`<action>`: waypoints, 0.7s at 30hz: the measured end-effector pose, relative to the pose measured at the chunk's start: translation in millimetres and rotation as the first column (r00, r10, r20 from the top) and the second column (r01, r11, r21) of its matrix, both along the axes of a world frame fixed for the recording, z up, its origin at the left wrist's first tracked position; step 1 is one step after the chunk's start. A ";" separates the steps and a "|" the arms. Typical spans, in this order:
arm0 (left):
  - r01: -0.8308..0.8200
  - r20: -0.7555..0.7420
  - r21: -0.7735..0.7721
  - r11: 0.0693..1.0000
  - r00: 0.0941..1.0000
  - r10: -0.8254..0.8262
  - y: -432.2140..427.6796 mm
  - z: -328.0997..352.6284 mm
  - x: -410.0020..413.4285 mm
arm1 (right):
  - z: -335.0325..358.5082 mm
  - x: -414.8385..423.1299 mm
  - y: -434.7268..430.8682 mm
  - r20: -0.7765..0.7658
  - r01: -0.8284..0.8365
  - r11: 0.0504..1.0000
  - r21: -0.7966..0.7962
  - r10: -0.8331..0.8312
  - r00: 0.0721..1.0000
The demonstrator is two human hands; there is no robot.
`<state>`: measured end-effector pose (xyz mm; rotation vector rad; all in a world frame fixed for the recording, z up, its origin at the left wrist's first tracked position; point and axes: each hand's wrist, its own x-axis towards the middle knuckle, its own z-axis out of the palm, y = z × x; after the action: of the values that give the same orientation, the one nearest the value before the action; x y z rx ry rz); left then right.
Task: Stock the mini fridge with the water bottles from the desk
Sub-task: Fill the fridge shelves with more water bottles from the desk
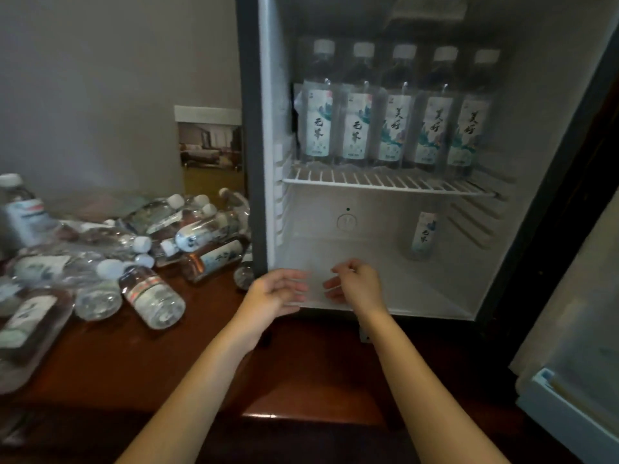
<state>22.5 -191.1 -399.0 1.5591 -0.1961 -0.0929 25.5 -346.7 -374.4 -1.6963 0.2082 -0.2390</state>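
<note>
Five clear plastic bottles (398, 108), white caps, Chinese-script labels; white wire shelf (368, 182), upper centre. Left hand (278, 291), right hand (358, 283): fingers loosely curled, empty.

The fridge (268, 128) is stood open on the worktop (201, 363), its white inside shown. Five bottles (395, 128), clear with white caps and painted labels, are lined upright along its wire shelf (385, 182). One bottle (422, 236) is stood upright on the fridge floor, toward the back right. More bottles (134, 262) are heaped on their sides along the worktop's left edge.
</note>
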 end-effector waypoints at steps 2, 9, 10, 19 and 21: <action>-0.138 0.010 -0.016 0.990 0.990 0.138 28.6 -1.3 -5.0 | 2.0 -6.0 23.4 -0.045 -0.170 0.985 -0.034 0.169 0.985; -0.645 0.042 -0.116 0.756 0.757 0.652 111.5 -7.2 -4.9 | -8.4 -8.6 96.7 -0.146 -0.585 0.787 -0.197 0.566 0.811; -0.690 0.037 -0.113 0.715 0.717 0.697 119.8 -8.9 -4.7 | -11.5 -5.6 106.8 -0.152 -0.591 0.776 -0.221 0.571 0.807; -0.821 -0.060 -0.037 0.570 0.571 0.819 156.6 -35.3 4.6 | -31.6 31.8 198.6 -0.152 -0.545 0.741 -0.392 0.532 0.833; -0.821 -0.082 -0.035 0.570 0.571 0.817 164.0 -41.0 8.1 | -34.1 35.4 219.3 -0.173 -0.583 0.716 -0.383 0.565 0.807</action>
<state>30.7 -27.1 -440.0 1.4343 0.5966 0.6142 60.8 -127.4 -408.6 -2.1082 -0.3793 0.2462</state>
